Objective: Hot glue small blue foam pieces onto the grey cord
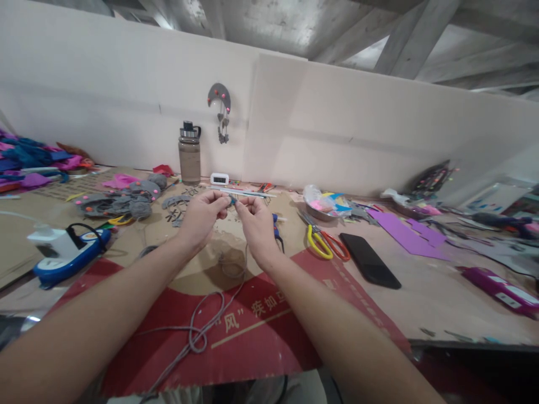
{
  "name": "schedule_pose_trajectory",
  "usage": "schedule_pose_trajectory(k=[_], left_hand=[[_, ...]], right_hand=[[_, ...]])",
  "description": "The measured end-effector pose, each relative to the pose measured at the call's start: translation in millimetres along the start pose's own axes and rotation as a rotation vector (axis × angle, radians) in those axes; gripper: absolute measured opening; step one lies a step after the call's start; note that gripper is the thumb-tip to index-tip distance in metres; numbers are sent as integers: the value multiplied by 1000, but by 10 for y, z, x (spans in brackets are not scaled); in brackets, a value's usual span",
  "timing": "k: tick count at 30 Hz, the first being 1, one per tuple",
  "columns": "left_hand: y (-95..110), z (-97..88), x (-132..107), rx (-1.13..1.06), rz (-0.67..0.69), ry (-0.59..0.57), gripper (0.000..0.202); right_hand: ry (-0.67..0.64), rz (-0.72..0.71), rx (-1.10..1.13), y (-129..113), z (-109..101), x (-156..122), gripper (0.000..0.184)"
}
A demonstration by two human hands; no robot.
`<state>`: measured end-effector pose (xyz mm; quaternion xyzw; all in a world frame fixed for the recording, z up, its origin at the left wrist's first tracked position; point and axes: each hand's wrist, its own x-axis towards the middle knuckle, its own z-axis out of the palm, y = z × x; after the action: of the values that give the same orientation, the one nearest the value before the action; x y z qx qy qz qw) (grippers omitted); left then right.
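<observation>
Above the cardboard sheet (248,314), my left hand (206,213) and my right hand (255,221) meet fingertip to fingertip. Both pinch one small teal piece (233,200), mostly covered by the fingers; its kind is too small to make out. A grey cord (197,331) hangs down by my right hand and lies in loops over the red printed part of the cardboard. Whether its upper end joins the teal piece is hidden. Cut grey felt shapes (177,201) lie just beyond my left hand. A blue-handled tool (275,224) shows partly behind my right hand.
Scissors (322,241) and a black phone (369,260) lie to the right, near purple sheets (410,233). At left are a blue power strip (71,258) and grey felt pieces (118,202). A water bottle (189,154) stands at the back; a moon-shaped felt ornament (219,98) hangs on the partition.
</observation>
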<state>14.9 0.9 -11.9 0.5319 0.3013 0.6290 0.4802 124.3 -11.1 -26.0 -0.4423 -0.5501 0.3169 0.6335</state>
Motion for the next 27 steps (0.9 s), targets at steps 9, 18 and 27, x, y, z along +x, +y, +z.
schedule_pose_trajectory(k=[9, 18, 27], left_hand=[[-8, -16, 25, -223, -204, -103, 9], [48, -50, 45, -134, -273, -186, 8], [34, -76, 53, -15, -224, -200, 10]], right_hand=[[-4, -28, 24, 6, -15, 2, 16], [31, 16, -8, -30, -89, 13, 10], [12, -7, -92, -42, -103, -13, 14]])
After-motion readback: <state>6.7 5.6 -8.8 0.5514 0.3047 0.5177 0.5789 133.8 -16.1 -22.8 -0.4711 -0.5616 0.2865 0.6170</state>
